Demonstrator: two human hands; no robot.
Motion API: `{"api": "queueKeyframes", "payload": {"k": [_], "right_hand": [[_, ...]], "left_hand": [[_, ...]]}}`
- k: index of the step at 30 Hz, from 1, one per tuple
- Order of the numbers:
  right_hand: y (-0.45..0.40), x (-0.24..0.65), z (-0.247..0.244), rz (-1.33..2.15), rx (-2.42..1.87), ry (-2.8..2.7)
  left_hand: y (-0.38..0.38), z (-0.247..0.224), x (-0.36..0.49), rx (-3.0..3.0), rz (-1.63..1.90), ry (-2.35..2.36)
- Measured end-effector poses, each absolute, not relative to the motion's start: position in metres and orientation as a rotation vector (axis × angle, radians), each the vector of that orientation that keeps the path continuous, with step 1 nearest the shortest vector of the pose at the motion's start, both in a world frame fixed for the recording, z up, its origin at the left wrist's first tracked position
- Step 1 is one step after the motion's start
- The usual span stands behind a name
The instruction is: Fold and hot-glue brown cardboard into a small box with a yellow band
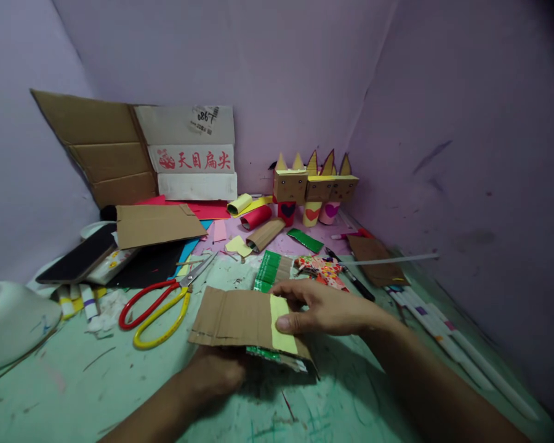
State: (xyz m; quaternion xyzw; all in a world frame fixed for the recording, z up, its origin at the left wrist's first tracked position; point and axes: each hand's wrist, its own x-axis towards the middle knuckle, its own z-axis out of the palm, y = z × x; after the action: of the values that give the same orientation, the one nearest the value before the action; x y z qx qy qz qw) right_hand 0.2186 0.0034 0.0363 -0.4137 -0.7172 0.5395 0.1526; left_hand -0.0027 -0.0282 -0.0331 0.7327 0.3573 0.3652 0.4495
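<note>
A folded piece of brown cardboard [240, 314] is held up over the table, with green printing showing beneath its lower edge. My left hand [221, 369] is under it and holds it from below; the cardboard hides those fingers. Across its right part lies a pale yellow paper strip [282, 338]. My right hand [318, 307] pinches this strip against the cardboard, thumb on top and fingers at the far edge. Just behind is a green-printed cardboard piece [268, 271]. Scissors [184, 289] with one red and one yellow handle lie to the left, blades apart.
Three cardboard cat figures [290, 184] stand at the back on paper tubes. Loose rolls, such as a red one [256, 217], lie before them. A flattened carton [191, 154] leans on the wall. White markers [436, 332] are at right, a white bowl [16, 326] at left.
</note>
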Motion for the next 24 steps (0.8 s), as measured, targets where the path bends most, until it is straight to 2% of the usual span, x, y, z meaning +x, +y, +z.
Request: {"api": "queueKeyframes", "payload": {"k": [3, 9, 17, 24], "right_hand": [[0.006, 0.223, 0.031, 1.82, -1.045, -1.808], [0.002, 0.223, 0.035, 1.829, -1.052, -1.651], [-0.001, 0.21, 0.029, 1.865, -1.033, -1.544], [0.0, 0.207, 0.023, 1.946, -1.099, -1.458]], "left_hand": [[-0.032, -0.014, 0.003, 1.843, 0.767, 0.776], [-0.04, 0.01, 0.001, 1.93, 0.522, 0.617], [-0.035, 0.0, -0.008, 2.227, 0.527, 0.739], [-0.04, -0.036, -0.038, 2.148, 0.502, 0.894]]}}
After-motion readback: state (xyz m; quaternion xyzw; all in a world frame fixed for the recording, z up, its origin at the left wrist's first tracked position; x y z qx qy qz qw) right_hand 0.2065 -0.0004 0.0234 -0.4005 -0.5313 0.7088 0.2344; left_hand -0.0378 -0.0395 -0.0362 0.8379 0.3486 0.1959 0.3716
